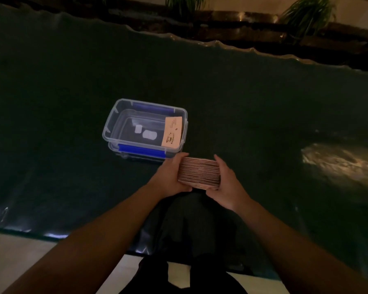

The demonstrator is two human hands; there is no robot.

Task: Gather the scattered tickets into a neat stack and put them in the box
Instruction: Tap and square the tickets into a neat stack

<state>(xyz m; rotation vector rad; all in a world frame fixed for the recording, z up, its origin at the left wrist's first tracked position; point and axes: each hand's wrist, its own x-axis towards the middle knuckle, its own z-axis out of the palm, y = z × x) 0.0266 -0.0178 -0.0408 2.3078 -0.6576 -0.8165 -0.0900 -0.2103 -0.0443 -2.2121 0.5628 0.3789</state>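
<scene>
A thick stack of pale tickets (pixel 199 171) stands on edge between my two hands, just above the dark table cover. My left hand (pixel 170 177) presses its left end and my right hand (pixel 226 181) presses its right end. A clear plastic box (pixel 113 124) with blue side clips sits open just beyond and to the left of the stack. One pale ticket (pixel 172 132) with a small printed logo leans against the inside of the box's right wall.
A dark green glossy cover (pixel 72 81) spans the whole table, with a wavy far edge and a glare patch (pixel 338 160) at the right. Potted plants (pixel 306 13) and a dark ledge stand behind. Pale floor shows at the bottom.
</scene>
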